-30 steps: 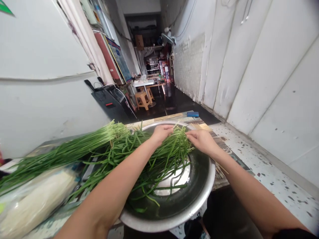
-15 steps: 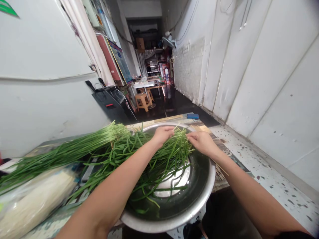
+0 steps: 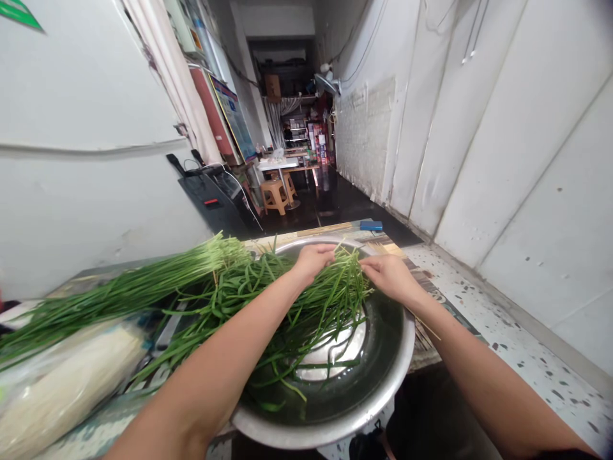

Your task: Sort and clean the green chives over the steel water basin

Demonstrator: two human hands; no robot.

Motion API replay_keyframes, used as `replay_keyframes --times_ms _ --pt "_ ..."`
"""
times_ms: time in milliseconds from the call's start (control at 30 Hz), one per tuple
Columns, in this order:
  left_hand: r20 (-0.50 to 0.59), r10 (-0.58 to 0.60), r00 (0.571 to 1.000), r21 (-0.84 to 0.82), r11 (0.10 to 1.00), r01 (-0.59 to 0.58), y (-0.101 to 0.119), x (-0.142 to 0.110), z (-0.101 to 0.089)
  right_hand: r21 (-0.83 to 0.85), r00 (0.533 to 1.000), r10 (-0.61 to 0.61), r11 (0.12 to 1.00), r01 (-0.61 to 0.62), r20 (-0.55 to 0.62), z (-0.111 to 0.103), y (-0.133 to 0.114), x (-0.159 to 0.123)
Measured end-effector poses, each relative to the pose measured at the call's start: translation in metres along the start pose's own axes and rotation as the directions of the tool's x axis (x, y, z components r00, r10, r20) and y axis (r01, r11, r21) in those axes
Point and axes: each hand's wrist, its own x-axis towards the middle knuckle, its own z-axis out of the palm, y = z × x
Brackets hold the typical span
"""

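A wide metal basin [image 3: 383,390] sits in front of me, with long green chive stalks [image 3: 306,306] draped across it from the left. My left hand [image 3: 312,258] is curled over the far ends of the stalks above the basin's back rim, fingers closed on them. My right hand [image 3: 389,275] is just to the right, also pinched on the same stalk ends. The two hands are a short gap apart.
A second bundle of chives [image 3: 119,297] lies on the table at left, beside a clear plastic bag of pale produce [image 3: 62,383]. A blue object [image 3: 371,225] lies beyond the basin. White walls flank both sides; a corridor with a stool [image 3: 276,194] runs ahead.
Both hands stay on the stalk ends with only slight shifts. The view has tilted a little.
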Motion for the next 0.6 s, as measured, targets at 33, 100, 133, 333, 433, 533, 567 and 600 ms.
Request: replay_keyframes --times_ms 33,100,133,333,433,533,567,600 --pt "-0.001 0.0 1.0 0.0 1.0 0.0 -0.0003 0.0003 0.0 0.002 1.0 0.0 1.0 0.0 -0.002 0.0002 0.0002 0.0" --pt "-0.004 0.0 1.0 0.0 1.0 0.0 -0.0006 0.0005 0.0003 -0.001 1.0 0.002 1.0 -0.002 -0.003 0.0007 0.0008 0.0004" --pt "-0.005 0.0 1.0 -0.001 1.0 0.0 -0.0007 0.0004 0.0005 -0.004 1.0 0.003 1.0 -0.003 -0.002 0.001 0.0013 0.0007" --pt "-0.004 0.007 1.0 0.017 1.0 -0.007 -0.0001 -0.0005 0.0014 -0.007 1.0 0.007 1.0 -0.007 -0.005 0.0023 0.0037 0.0016" --pt "0.003 0.006 1.0 0.026 1.0 -0.006 0.0 -0.0003 0.0017 -0.008 1.0 0.013 1.0 -0.013 -0.006 0.0028 0.0043 0.0013" --pt "-0.014 0.009 1.0 0.035 0.999 -0.008 -0.0006 0.0002 0.0022 -0.011 1.0 0.023 1.0 -0.023 -0.008 0.0032 0.0044 0.0013" --pt "-0.019 0.016 1.0 0.04 0.999 -0.015 -0.0011 0.0005 0.0023 -0.011 1.0 0.027 1.0 -0.027 -0.009 0.0031 0.0043 0.0014" --pt "-0.022 0.026 0.999 0.046 0.999 -0.025 -0.0017 0.0006 0.0024 -0.01 0.999 0.032 0.999 -0.032 -0.008 0.003 0.0041 0.0016"
